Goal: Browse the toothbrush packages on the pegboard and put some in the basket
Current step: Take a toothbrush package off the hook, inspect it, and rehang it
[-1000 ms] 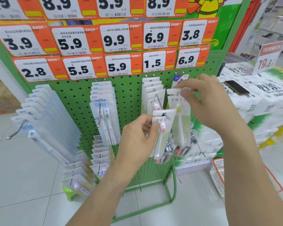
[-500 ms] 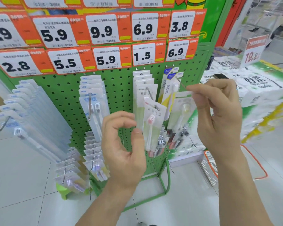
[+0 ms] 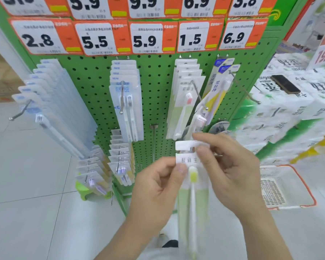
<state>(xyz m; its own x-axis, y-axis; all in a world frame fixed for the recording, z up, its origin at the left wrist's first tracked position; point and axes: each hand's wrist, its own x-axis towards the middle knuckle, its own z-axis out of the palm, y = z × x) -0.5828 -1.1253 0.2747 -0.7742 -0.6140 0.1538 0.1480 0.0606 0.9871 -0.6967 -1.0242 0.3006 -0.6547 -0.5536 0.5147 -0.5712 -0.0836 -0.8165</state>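
Observation:
A toothbrush package [image 3: 192,199] with a yellow-green brush and pale green card hangs upright in front of me, off the pegboard [image 3: 158,94]. My left hand [image 3: 156,186] pinches its white header at the left edge. My right hand [image 3: 227,166] pinches the header's top right. Behind them, a row of the same kind of package with a pink brush [image 3: 184,102] hangs on a hook. A white basket with an orange rim [image 3: 289,186] stands on the floor at the lower right.
More hooks carry toothbrush packs: clear ones [image 3: 51,102] at the left, blue-white ones [image 3: 126,98] in the middle, yellow ones [image 3: 219,87] at the right. Orange price tags [image 3: 144,37] line the top. Tissue packs [image 3: 289,109] with a dark phone [image 3: 285,84] on them stand at the right.
The green-brush package has come off its hook and down in front of me. My left hand has left the pink-brush pack and now pinches the green package together with my right hand.

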